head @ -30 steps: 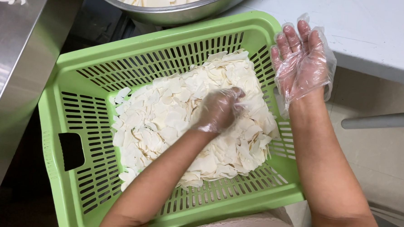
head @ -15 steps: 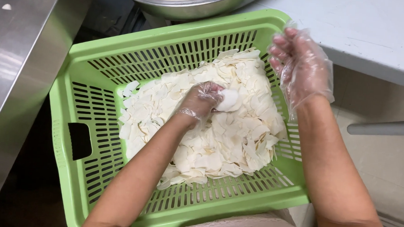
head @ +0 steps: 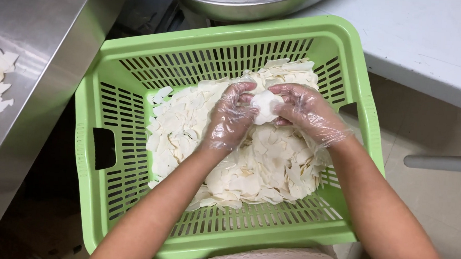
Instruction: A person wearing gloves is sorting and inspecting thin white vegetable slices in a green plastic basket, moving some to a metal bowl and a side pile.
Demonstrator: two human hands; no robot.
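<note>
Gloved left hand [head: 230, 121] and right hand [head: 309, 113], fingers curled, jointly pinch one white slice [head: 265, 106] at frame centre above the heaped slices [head: 249, 172] in the green basket [head: 93, 139]; steel bowl [head: 236, 5] cropped at top.

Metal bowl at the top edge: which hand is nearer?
Right, slightly. The right hand is over the basket's far right part, below the metal bowl. The left hand sits a bit lower, nearer the centre. Both hold one white slice.
</note>
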